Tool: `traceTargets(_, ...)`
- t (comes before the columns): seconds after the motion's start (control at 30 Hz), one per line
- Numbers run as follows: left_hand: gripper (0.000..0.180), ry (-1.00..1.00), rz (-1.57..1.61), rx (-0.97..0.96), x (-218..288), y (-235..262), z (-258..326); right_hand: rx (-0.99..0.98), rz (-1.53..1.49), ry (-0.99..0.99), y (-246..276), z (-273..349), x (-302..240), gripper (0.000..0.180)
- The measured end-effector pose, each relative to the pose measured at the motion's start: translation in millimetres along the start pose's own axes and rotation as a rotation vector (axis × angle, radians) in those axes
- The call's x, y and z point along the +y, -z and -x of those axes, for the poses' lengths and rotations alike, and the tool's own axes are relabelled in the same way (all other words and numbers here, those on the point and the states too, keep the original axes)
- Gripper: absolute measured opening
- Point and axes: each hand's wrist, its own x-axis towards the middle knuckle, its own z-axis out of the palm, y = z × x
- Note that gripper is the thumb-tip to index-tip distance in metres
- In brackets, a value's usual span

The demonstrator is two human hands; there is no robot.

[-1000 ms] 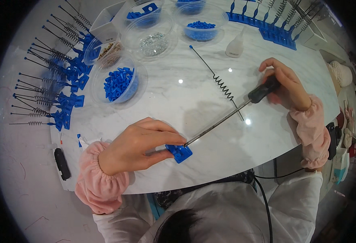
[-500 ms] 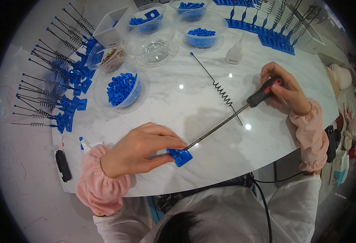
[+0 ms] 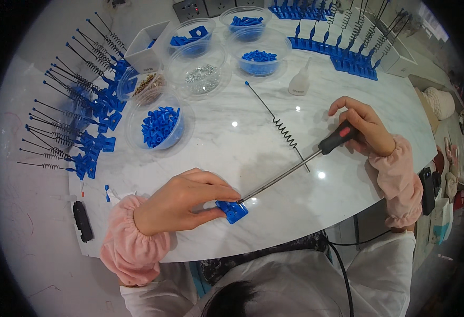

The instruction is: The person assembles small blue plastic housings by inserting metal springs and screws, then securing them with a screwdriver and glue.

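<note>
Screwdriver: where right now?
Head view, right of centre: the screwdriver slants from the right hand down to the small blue part in the left hand.

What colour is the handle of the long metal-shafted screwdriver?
The handle is black with a red patch; head view.

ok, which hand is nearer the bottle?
Right. The right hand, holding the screwdriver, is below-right of the bottle in view; the left hand, holding a blue part, is farther off, below-left.
</note>
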Motion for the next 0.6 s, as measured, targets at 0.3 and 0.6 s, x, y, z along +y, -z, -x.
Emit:
traceTargets(0.3,0.040,0.028,-0.004,-0.022,0.7,0.0,0.5,0.018,0.028,0.127,1.5,1.4,-0.7,0.042)
traceTargets(0.6,0.040,0.021,-0.012,-0.021,0.2,0.5,0.2,-0.018,0.011,0.401,-7.4,-5.3,8.6,0.035)
